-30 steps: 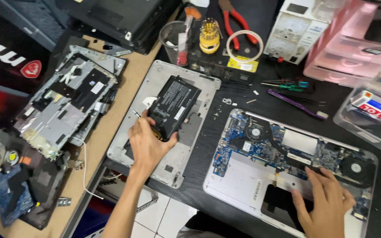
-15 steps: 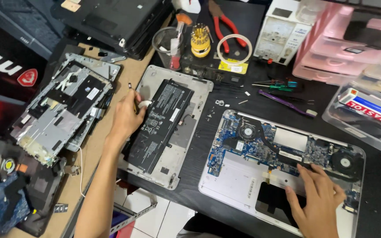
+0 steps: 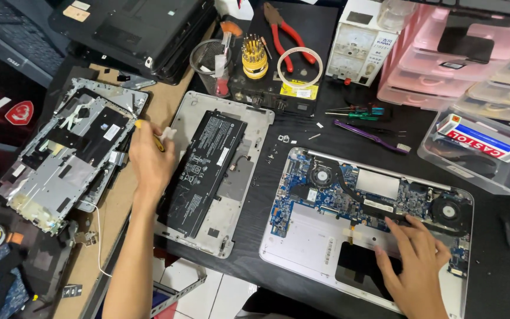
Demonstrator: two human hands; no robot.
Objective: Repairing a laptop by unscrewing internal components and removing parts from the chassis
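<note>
At far left we saw a stripped laptop chassis lying on the brown bench, and just right of it our left hand was curled narrow around a small yellow-handled tool, beside the left edge of the silver bottom cover where the black battery lay. Further right, on the black mat, our right hand rested with fingers spread, holding nothing, on the near part of the opened laptop base, below its blue motherboard. Tools and pink drawers crowded the far edge, and the mat between the two shells stayed narrow.
</note>
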